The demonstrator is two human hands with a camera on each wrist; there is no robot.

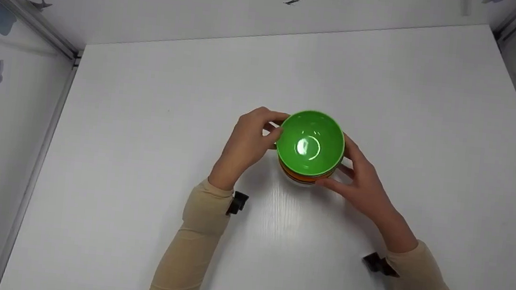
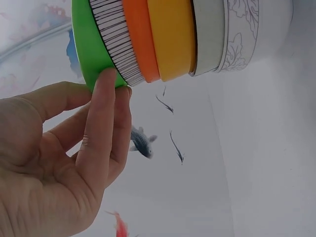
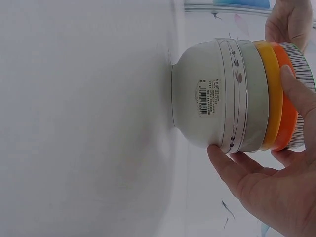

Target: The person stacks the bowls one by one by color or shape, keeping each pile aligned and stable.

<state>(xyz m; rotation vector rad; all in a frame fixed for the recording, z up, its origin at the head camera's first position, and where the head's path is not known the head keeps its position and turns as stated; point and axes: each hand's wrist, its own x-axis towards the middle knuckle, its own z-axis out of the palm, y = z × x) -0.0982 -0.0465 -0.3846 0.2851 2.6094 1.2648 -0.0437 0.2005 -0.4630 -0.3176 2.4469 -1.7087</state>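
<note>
A stack of nested bowls stands upright on the white table, with a glossy green bowl on top. Below it, the left wrist view shows a black-striped white bowl, an orange bowl, a yellow bowl, a pale grey bowl and a patterned white bowl. My left hand grips the green bowl at its left side, fingertips against its outer wall. My right hand holds the stack from the right, its fingers spread along the lower bowls.
The white tabletop surrounds the stack. A back wall panel and a left side panel carry painted fish and flowers. A barcode label is on the lowest bowl. Each wrist wears a black camera.
</note>
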